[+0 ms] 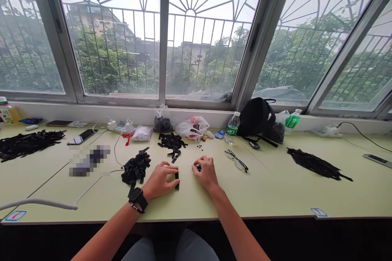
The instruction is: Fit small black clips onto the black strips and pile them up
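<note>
My left hand [161, 178] has thumb and fingertips on a short black fabric strip [177, 181], which lies on the table in front of me. My right hand [206, 171] is closed a little to the right, its fingers curled around small dark, shiny pieces [199, 167] whose kind I cannot make out. Beyond it, several tiny dark pieces [200, 147] are scattered on the table. A heap of black strips [136, 167] sits left of my left hand, and another strip pile [171, 141] is farther back.
Eyeglasses [237, 160] lie right of my right hand, with a water bottle [232, 128] behind them. Plastic bags [192, 128] and a black backpack [255, 117] line the window side. A white cable [116, 151] crosses the table at left. More black strips [317, 164] lie far right.
</note>
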`<state>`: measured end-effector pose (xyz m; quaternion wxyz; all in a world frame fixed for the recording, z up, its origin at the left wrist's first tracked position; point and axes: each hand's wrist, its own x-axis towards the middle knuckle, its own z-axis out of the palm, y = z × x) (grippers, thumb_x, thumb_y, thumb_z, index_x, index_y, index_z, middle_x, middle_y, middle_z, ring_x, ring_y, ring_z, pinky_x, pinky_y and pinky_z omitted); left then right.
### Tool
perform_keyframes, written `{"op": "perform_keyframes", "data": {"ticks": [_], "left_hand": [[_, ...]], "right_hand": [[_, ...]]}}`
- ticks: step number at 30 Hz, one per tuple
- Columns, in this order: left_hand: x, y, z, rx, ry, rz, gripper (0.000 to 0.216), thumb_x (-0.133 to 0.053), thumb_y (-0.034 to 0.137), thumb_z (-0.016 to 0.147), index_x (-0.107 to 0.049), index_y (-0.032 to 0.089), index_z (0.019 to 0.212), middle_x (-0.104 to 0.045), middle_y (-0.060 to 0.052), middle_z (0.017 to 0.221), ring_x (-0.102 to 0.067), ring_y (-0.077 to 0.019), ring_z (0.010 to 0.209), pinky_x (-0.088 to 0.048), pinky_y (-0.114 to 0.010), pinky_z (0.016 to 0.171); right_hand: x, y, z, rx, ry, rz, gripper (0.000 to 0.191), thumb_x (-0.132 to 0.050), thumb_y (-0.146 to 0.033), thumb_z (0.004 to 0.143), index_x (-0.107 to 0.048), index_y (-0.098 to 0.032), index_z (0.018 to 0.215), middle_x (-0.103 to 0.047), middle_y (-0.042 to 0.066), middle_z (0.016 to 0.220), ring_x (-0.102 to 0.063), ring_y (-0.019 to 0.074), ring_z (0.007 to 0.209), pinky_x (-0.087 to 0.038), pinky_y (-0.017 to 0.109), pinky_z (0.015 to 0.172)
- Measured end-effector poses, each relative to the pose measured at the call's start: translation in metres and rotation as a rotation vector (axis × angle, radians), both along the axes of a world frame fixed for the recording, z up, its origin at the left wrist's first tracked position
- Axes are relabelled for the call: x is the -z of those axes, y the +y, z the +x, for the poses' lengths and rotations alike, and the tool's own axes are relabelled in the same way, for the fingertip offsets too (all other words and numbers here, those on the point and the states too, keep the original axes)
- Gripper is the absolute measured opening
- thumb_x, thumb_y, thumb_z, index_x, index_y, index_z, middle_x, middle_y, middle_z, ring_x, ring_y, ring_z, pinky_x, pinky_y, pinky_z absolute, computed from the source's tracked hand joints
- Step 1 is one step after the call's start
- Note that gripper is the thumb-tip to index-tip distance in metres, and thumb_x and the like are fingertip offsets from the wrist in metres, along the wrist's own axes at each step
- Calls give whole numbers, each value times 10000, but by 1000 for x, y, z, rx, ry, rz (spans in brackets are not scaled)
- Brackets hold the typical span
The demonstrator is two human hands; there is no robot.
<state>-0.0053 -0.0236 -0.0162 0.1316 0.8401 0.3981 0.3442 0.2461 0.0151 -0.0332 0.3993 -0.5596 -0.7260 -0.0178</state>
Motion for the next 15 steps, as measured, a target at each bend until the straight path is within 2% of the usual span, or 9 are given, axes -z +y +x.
{"op": "perform_keyframes", "data": {"ticks": [15], "left_hand": [[-1, -2, 1, -14, 17, 12, 348, -766, 354, 841, -752, 345, 1189, -738, 22, 1266, -588, -275, 1185, -489, -444, 1037]], "right_hand": [[-3, 4, -11, 48, 63, -117, 92, -666, -156, 789, -711, -212, 733, -672, 107, 880, -523, 310, 999, -432, 379, 877]]}}
